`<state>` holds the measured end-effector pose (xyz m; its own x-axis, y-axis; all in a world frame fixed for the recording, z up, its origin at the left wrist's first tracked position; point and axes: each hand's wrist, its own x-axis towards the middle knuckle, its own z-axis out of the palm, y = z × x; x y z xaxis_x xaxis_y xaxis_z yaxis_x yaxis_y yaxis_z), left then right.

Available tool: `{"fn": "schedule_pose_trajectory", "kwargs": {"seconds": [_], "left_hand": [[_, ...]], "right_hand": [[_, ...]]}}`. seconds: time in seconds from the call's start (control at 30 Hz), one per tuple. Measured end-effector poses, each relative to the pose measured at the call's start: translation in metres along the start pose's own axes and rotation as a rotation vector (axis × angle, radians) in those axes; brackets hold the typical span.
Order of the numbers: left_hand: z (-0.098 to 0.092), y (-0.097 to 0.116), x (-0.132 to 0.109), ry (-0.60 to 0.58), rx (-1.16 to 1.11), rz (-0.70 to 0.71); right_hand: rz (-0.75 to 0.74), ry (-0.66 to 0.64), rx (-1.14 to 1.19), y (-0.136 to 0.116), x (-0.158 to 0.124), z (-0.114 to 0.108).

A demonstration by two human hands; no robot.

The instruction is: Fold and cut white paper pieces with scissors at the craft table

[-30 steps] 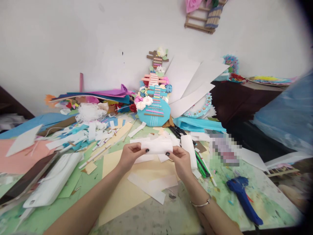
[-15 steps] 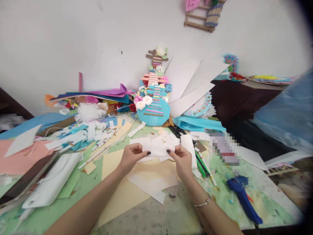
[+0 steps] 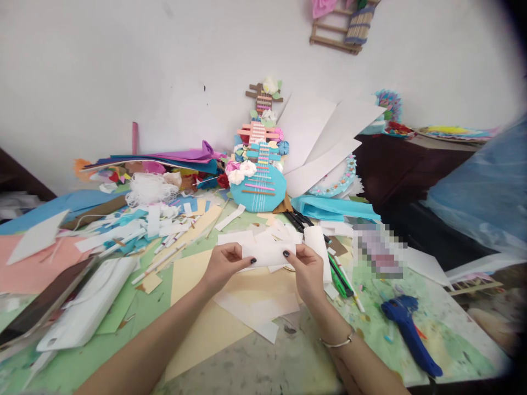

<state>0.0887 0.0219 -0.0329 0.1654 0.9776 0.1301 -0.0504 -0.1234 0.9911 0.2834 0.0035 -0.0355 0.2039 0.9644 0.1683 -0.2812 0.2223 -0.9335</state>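
A small white paper strip is stretched level between my two hands, over the middle of the table. My left hand pinches its left end, thumb in front and fingers behind. At the other end, my right hand grips it the same way. Beneath lie a cream paper sheet and a translucent white paper scrap. Just right of my right hand stands a white paper roll. Behind the strip, a blue paper lute with paper flowers leans at the wall.
A blue glue gun lies at the right. Green-handled scissors and black markers lie right of centre. On the left are a white power bank-like case, paper scraps and tangled white string.
The paper strip and my left hand have shifted slightly right and down. My right hand stays nearly in place, and both hands keep their hold on the strip.
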Motion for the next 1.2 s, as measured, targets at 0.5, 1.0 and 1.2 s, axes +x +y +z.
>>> {"fn": "schedule_pose_trajectory", "kwargs": {"seconds": [0.5, 1.0, 1.2], "left_hand": [[-0.0034, -0.0024, 0.0012, 0.078, -0.059, 0.031], [-0.0017, 0.0025, 0.0011, 0.121, -0.027, 0.008], [-0.0024, -0.0004, 0.0023, 0.152, 0.005, 0.021]], "right_hand": [[0.017, 0.049, -0.029, 0.0006, 0.0016, -0.0013], [0.001, 0.071, -0.044, -0.0007, 0.0018, -0.0010], [-0.029, 0.070, -0.082, -0.0036, 0.0023, -0.0004]]}}
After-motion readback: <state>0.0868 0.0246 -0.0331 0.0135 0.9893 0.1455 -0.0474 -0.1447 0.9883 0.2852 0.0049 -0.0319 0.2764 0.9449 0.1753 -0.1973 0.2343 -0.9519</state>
